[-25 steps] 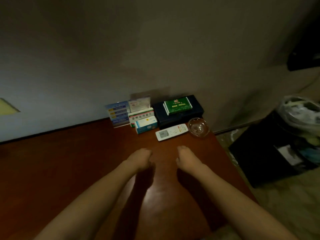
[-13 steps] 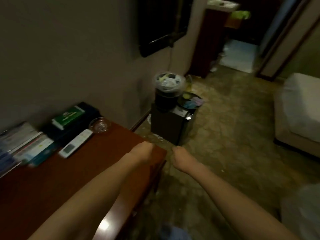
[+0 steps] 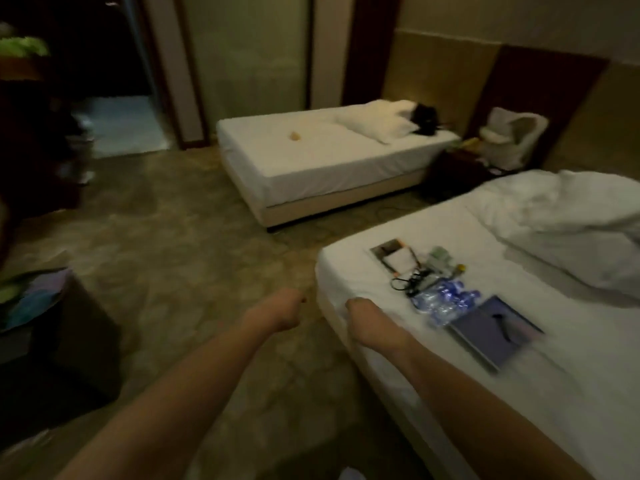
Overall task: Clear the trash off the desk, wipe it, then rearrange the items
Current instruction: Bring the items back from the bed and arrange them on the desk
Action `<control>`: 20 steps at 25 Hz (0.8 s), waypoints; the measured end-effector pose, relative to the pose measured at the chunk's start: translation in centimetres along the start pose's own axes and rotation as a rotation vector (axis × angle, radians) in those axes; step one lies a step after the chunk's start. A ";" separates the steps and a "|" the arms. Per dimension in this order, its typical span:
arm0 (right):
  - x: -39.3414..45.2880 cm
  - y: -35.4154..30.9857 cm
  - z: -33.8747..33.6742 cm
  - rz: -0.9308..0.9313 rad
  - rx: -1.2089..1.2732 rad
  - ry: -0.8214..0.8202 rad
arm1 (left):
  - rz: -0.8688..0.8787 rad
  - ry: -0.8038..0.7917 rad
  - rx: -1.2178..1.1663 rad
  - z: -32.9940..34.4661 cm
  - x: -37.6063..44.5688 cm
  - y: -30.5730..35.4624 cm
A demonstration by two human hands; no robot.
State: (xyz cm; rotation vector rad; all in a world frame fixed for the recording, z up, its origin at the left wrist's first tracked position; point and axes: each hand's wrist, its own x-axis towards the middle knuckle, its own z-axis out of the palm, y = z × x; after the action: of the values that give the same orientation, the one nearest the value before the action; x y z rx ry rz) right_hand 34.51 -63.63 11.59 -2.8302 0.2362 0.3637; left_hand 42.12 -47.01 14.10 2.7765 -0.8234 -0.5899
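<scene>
Now both fists curled, empty, left hand (image 3: 281, 311) over floor, right hand (image 3: 363, 320) at near bed (image 3: 450, 393) corner; water bottles (image 3: 445, 301), notebook (image 3: 495, 329) just right of it

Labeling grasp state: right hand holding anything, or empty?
Empty, apparently. The right hand is curled in a fist over the near bed corner, nothing visible in it; fingers face away.

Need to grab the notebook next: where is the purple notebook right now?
In the head view, the purple notebook lies on the near bed, right of the right hand, just beyond the blue plastic bottles.
</scene>
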 end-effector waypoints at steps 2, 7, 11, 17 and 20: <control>-1.2 5.5 -1.3 0.134 0.071 0.034 | 0.141 -0.017 0.043 -0.4 4.7 5.1; -3.1 16.0 -1.9 0.434 0.217 0.051 | 0.385 -0.083 0.223 0.5 14.5 15.4; -0.5 22.1 -1.3 0.623 0.305 0.035 | 0.489 -0.212 0.313 3.4 22.9 19.8; 8.3 31.0 -0.8 0.887 0.510 0.040 | 0.552 -0.347 0.324 5.9 38.7 25.3; 13.3 35.9 -0.5 1.052 0.667 0.033 | 0.500 -0.450 0.242 7.7 46.2 28.0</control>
State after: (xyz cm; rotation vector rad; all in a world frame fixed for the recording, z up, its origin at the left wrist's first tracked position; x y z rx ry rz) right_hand 40.36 -99.44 -0.56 -1.8426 1.5247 0.3359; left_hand 60.82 -96.40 0.29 2.4943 -1.7142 -1.0827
